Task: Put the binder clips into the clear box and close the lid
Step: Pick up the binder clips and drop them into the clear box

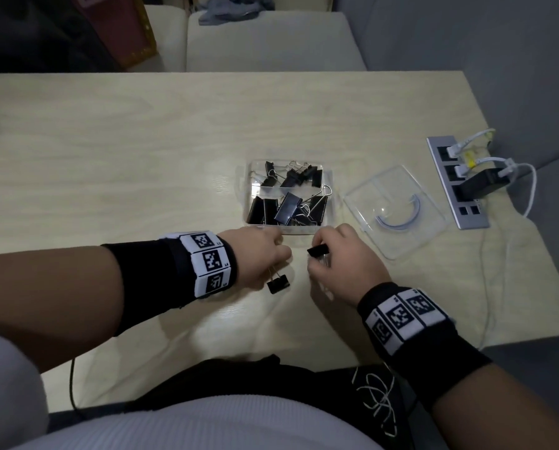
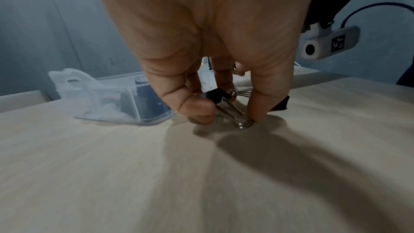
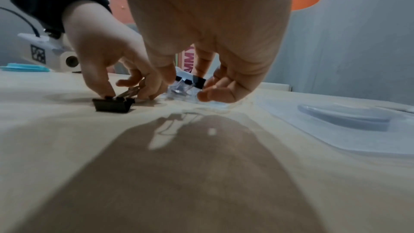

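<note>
Surface: pale wood-grain surface [image 1: 141,151] with cream seats beyond its far edge and a grey wall on its right side.
Clear box: the clear box [image 1: 244,190] stands open near the middle of the surface, its long axis running away from the person; a divider splits it into a far and a near compartment.
Clips in box: a heap of black binder clips [image 1: 288,203] fills both compartments, their wire handles pointing every way.
Lid: the clear lid [image 1: 395,209] lies flat just right of the clear box, apart from it, turned at a slant to the box.
Left hand: the left hand [image 1: 258,258] is at the near edge of the clear box, thumb and fingers curled and pinching the wire handles of a black clip [image 1: 278,283].
Left clip: its black body rests on the surface, nearer the person than the clear box; the handles slant up and leftward into the fingers.
Right hand: the right hand [image 1: 343,264] is just right of the left hand, near the box's near right corner, fingers curled round a second clip [image 1: 317,251].
Right clip: held off the surface, its black body pointing left toward the left hand, its handles inside the grip.
Power strip: a grey power strip [image 1: 457,186] with white plugs lies right of the lid, well apart from the clear box.
</note>
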`<state>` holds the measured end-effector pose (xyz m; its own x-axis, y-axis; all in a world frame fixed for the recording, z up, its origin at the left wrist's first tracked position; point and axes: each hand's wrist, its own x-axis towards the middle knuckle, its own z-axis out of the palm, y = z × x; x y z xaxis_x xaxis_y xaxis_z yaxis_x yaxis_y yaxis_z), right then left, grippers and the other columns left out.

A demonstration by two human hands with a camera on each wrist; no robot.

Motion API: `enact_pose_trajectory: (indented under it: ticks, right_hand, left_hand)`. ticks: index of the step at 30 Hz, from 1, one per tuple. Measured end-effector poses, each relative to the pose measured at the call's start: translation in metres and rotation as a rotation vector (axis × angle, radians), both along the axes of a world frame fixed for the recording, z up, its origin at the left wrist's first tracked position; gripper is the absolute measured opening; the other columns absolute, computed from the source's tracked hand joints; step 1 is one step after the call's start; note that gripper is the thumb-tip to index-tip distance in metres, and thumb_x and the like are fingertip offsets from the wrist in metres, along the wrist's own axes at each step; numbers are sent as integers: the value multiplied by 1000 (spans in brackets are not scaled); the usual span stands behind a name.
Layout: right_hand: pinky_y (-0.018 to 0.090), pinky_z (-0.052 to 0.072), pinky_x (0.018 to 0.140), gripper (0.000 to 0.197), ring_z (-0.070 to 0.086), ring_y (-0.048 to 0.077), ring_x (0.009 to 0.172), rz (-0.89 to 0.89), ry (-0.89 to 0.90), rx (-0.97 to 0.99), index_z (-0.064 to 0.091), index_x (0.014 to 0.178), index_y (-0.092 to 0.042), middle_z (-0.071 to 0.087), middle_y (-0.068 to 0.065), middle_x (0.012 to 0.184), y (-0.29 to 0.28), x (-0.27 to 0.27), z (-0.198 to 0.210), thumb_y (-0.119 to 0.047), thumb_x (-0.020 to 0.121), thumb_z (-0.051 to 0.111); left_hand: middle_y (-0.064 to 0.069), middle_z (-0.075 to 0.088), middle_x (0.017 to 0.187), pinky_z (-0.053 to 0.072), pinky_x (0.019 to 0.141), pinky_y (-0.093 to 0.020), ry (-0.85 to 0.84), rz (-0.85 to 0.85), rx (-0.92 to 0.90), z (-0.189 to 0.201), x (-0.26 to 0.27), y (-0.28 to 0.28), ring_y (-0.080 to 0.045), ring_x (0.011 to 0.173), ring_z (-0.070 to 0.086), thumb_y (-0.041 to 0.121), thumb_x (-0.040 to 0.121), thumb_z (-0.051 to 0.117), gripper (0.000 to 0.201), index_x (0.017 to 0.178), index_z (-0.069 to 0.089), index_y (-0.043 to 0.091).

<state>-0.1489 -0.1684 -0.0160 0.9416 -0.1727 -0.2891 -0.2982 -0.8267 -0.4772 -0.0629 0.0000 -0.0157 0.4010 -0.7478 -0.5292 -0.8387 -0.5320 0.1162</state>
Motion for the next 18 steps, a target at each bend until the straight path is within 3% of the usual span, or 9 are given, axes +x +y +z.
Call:
enact_pose_trajectory:
  ticks: [3, 10, 15, 18]
  right_hand:
    - [35, 50, 68, 21, 56, 18, 68, -28, -92, 68, 54, 97, -26, 47, -3, 100, -2, 9, 13, -31, 77, 61]
    - [27, 42, 74, 29, 51, 11, 82, -168, -219, 97, 52, 107, -24, 48, -2, 106, -4, 59, 34, -36, 83, 63]
    - [26, 40, 83, 48, 55, 16, 105, -272, -201, 197, 45, 126, -22, 57, -1, 122, -12, 81, 42, -40, 85, 63]
    - [25, 39, 80, 41, 55, 14, 99, -245, -221, 131, 47, 123, -21, 55, -1, 119, -17, 72, 42, -37, 87, 60]
  left_hand:
    - [-5, 51, 122, 49, 72, -33, 16, -11, 21, 2, 3, -3, -29, 94, 61, 33, 86, 58, 33, 118, 52, 25]
    - [-6, 60, 101, 47, 64, -35, 2, -37, 21, 19, 11, -10, -28, 85, 61, 34, 96, 45, 19, 106, 55, 20]
    - [-2, 61, 90, 42, 68, -30, 53, 122, -116, 39, 30, -12, -21, 79, 55, 24, 94, 50, 13, 104, 57, 21]
    - [6, 58, 82, 39, 70, -25, 95, 264, -238, 51, 45, -11, -16, 77, 53, 23, 90, 57, 12, 101, 62, 21]
